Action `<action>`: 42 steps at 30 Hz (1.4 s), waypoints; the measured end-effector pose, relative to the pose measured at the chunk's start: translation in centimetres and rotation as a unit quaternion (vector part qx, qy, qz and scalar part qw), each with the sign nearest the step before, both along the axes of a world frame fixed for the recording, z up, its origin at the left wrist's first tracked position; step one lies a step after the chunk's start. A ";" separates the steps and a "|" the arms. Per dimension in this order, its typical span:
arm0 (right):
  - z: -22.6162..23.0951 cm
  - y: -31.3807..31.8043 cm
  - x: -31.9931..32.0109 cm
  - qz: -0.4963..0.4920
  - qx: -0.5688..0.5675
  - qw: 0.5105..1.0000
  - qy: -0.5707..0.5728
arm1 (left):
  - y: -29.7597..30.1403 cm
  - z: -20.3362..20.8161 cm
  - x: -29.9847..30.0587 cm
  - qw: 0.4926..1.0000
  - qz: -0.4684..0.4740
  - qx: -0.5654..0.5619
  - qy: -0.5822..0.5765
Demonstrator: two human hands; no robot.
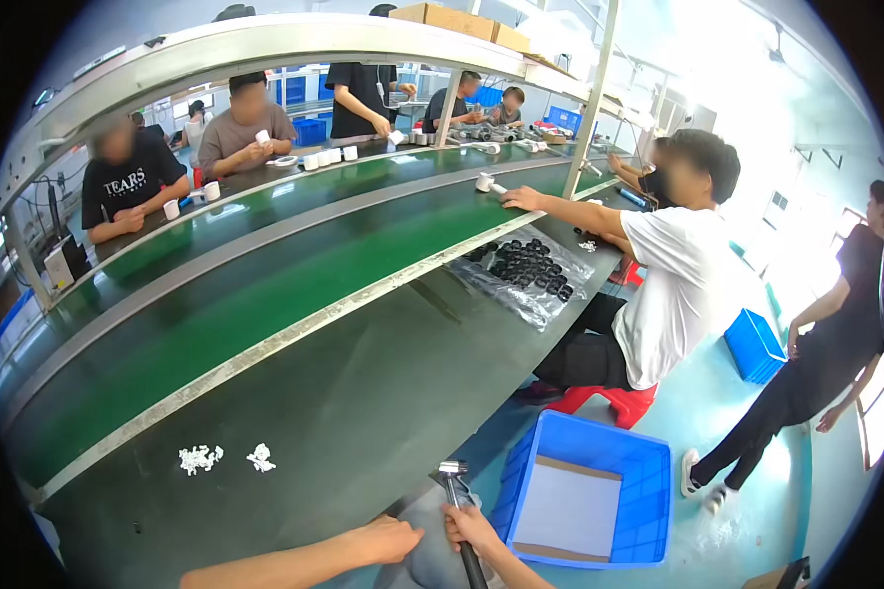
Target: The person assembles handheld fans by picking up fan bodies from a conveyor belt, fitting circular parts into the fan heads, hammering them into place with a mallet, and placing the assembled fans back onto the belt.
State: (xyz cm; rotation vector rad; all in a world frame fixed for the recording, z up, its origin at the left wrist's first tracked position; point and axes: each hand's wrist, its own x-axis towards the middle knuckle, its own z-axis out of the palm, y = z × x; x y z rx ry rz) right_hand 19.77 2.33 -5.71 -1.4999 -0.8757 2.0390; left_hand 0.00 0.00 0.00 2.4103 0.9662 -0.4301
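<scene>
My right hand [473, 528] is wrapped around a black-handled tool [450, 493] with a short silver head set crosswise, like a hammer. It is held upright over my lap, just off the table's near edge. My left hand [391, 541] lies at that edge, closed with its fingers curled toward the tool, and nothing shows in it. Two small heaps of white plastic bits, a larger heap [200, 459] and a smaller heap [260, 457], sit on the dark table [334, 412] beyond my left forearm.
A blue crate [653, 491] lined with cardboard stands on the floor to my right. Black rings [530, 265] lie on a plastic bag farther along the table. A green conveyor belt [265, 294] runs past. A seated co-worker [668, 285] reaches onto it; others sit across.
</scene>
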 end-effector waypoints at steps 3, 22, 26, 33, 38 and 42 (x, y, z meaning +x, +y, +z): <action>0.1 -0.1 0.1 -0.010 0.006 1.000 0.018 | -0.2 0.2 0.1 0.999 0.020 0.017 -0.019; 0.2 0.4 -0.2 -0.002 0.047 0.998 -0.032 | -0.4 1.1 0.3 0.998 0.047 0.037 0.002; 1.3 0.3 -0.3 -0.021 0.017 0.999 -0.029 | -0.6 1.7 0.1 0.997 0.061 0.027 -0.026; 1.6 0.4 -0.5 -0.016 -0.012 1.000 0.003 | -1.3 2.0 0.1 0.996 0.071 0.053 -0.031; 1.3 0.9 -0.4 -0.023 -0.006 0.999 -0.035 | -0.8 1.9 0.3 0.997 0.063 0.041 -0.014; 1.2 0.0 -0.2 0.006 0.019 0.992 -0.124 | -1.9 0.2 -0.1 0.995 0.052 0.084 -0.032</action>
